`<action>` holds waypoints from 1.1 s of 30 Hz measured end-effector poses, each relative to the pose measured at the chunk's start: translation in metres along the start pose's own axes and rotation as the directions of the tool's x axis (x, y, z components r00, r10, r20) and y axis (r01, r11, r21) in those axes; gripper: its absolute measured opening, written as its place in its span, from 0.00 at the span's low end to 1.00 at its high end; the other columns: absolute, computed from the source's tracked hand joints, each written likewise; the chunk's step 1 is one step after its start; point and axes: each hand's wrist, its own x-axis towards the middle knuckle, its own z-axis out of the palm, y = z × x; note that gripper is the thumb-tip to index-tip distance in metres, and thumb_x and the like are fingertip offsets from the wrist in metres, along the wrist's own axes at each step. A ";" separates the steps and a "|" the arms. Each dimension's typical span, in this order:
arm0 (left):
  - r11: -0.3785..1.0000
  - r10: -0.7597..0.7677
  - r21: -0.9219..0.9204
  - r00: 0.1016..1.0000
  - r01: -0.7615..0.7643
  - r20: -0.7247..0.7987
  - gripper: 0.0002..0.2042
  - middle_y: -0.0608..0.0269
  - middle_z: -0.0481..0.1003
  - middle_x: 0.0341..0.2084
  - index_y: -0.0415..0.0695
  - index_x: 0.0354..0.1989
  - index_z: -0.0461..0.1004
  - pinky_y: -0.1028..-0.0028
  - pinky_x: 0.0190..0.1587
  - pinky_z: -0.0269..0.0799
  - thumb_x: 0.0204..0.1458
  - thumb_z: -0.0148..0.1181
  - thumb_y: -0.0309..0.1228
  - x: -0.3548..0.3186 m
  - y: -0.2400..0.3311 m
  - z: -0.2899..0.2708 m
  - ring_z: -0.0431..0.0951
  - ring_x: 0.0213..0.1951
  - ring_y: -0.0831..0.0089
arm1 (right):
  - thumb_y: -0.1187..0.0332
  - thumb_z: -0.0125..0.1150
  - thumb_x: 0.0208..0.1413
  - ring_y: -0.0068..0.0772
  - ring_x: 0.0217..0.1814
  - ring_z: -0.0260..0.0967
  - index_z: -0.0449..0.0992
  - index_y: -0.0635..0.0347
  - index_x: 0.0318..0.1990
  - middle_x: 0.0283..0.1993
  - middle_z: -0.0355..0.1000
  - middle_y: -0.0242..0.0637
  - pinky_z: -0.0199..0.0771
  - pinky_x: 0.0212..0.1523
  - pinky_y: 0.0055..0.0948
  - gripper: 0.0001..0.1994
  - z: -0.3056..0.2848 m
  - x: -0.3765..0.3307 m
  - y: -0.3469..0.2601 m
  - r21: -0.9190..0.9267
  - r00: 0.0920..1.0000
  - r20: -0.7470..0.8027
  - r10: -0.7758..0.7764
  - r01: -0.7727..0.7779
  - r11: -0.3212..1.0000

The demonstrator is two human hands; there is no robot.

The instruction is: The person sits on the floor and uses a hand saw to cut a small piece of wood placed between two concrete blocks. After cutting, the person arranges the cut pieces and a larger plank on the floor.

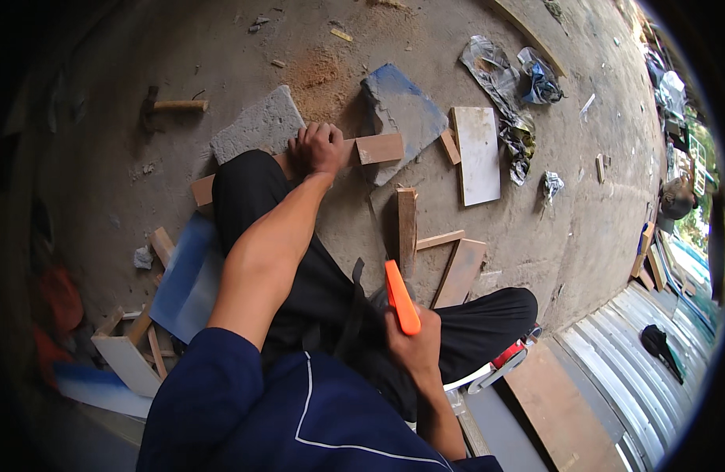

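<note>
My left hand (318, 149) is closed over a brown wooden bar (380, 149), gripping it down. The bar lies across a rough grey concrete block (260, 124) and a blue-stained concrete slab (402, 114); my left knee covers part of its length. In my right hand (419, 344) is a handsaw (402, 299), its orange handle wrapped by the fingers. The thin blade points away from me toward the bar's underside near its right end. A seam or cut shows on the bar there, but I cannot tell whether the teeth touch it.
A hammer (173, 105) lies far left. Sawdust (319, 75) is heaped beyond the blocks. Wood offcuts (459, 274), a white board (478, 156) and crumpled plastic (496, 75) lie to the right. Corrugated metal sheet (630, 370) is at lower right, blue-painted panels (191, 271) at left.
</note>
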 end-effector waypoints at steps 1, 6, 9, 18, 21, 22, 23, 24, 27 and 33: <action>1.000 0.006 -0.012 1.000 -0.006 -0.007 0.09 0.66 0.72 0.22 0.49 0.16 0.70 0.58 0.33 0.61 0.45 0.57 0.34 0.006 0.000 0.003 0.72 0.32 0.61 | 0.71 0.60 0.47 0.56 0.23 0.69 0.71 0.68 0.27 0.22 0.68 0.53 0.68 0.26 0.37 0.07 0.008 0.021 0.002 -0.029 1.000 0.005 -0.002 0.003 1.000; 0.999 0.015 0.038 1.000 -0.014 -0.026 0.09 0.65 0.72 0.22 0.49 0.16 0.70 0.58 0.33 0.62 0.46 0.56 0.35 -0.001 -0.003 -0.001 0.73 0.31 0.61 | 0.73 0.60 0.47 0.55 0.24 0.69 0.72 0.67 0.27 0.22 0.69 0.52 0.68 0.27 0.38 0.06 -0.004 -0.017 0.000 0.036 0.996 -0.043 -0.075 0.077 0.996; 1.000 0.014 0.021 1.000 -0.014 -0.015 0.09 0.65 0.72 0.22 0.50 0.16 0.70 0.58 0.33 0.62 0.46 0.56 0.35 0.000 0.000 0.001 0.73 0.31 0.60 | 0.73 0.60 0.46 0.54 0.24 0.70 0.72 0.67 0.27 0.21 0.68 0.51 0.69 0.27 0.37 0.06 -0.001 -0.002 0.004 0.016 0.999 -0.043 -0.011 0.012 1.000; 0.999 0.018 0.030 1.000 -0.018 0.000 0.09 0.67 0.71 0.22 0.50 0.16 0.70 0.59 0.33 0.62 0.46 0.56 0.34 -0.003 -0.002 -0.003 0.72 0.31 0.62 | 0.75 0.60 0.45 0.49 0.26 0.73 0.75 0.66 0.30 0.22 0.70 0.49 0.71 0.29 0.33 0.05 0.001 -0.012 0.006 0.045 0.999 -0.039 0.023 -0.022 0.999; 1.000 0.013 0.025 1.000 -0.013 0.005 0.09 0.66 0.71 0.22 0.50 0.16 0.70 0.59 0.34 0.62 0.46 0.56 0.34 -0.007 -0.004 -0.004 0.72 0.31 0.62 | 0.73 0.59 0.47 0.49 0.22 0.70 0.72 0.67 0.26 0.20 0.68 0.50 0.68 0.26 0.35 0.06 0.015 0.036 0.007 0.038 0.990 -0.010 0.143 -0.143 0.989; 1.000 0.008 0.014 1.000 -0.008 0.011 0.09 0.66 0.71 0.22 0.50 0.16 0.70 0.59 0.34 0.62 0.46 0.56 0.35 -0.008 -0.003 -0.003 0.72 0.31 0.62 | 0.73 0.59 0.47 0.49 0.22 0.70 0.72 0.67 0.26 0.20 0.68 0.50 0.68 0.26 0.35 0.06 0.014 0.036 0.007 0.014 0.984 0.005 0.179 -0.179 0.984; 1.000 0.007 -0.001 1.000 -0.007 0.006 0.09 0.66 0.71 0.22 0.50 0.16 0.70 0.59 0.34 0.62 0.46 0.56 0.35 -0.004 -0.003 -0.003 0.72 0.32 0.62 | 0.73 0.59 0.47 0.49 0.22 0.70 0.72 0.67 0.27 0.20 0.68 0.50 0.68 0.26 0.35 0.05 0.010 0.022 0.007 0.003 0.996 0.002 0.092 -0.092 0.996; 1.000 0.007 0.000 1.000 -0.007 -0.005 0.09 0.66 0.72 0.22 0.50 0.16 0.70 0.59 0.34 0.62 0.46 0.56 0.35 0.000 -0.002 -0.003 0.72 0.32 0.63 | 0.73 0.59 0.47 0.49 0.22 0.70 0.72 0.67 0.27 0.20 0.68 0.50 0.68 0.26 0.35 0.05 0.003 0.002 0.007 -0.006 1.000 -0.005 -0.003 0.003 1.000; 1.000 0.002 0.013 1.000 -0.002 -0.004 0.09 0.66 0.72 0.23 0.49 0.17 0.70 0.59 0.34 0.62 0.46 0.56 0.35 -0.005 -0.002 -0.002 0.72 0.32 0.62 | 0.73 0.59 0.47 0.48 0.22 0.70 0.71 0.67 0.27 0.20 0.67 0.50 0.68 0.26 0.34 0.06 -0.004 -0.011 0.007 0.075 0.999 -0.030 0.013 -0.010 0.997; 1.000 -0.004 -0.015 1.000 0.004 0.003 0.08 0.66 0.72 0.23 0.49 0.17 0.70 0.58 0.34 0.63 0.45 0.57 0.34 0.002 0.000 -0.005 0.72 0.32 0.61 | 0.72 0.59 0.48 0.49 0.21 0.68 0.70 0.67 0.26 0.18 0.66 0.51 0.66 0.25 0.36 0.07 0.004 0.003 0.003 -0.017 1.000 -0.007 0.011 -0.011 1.000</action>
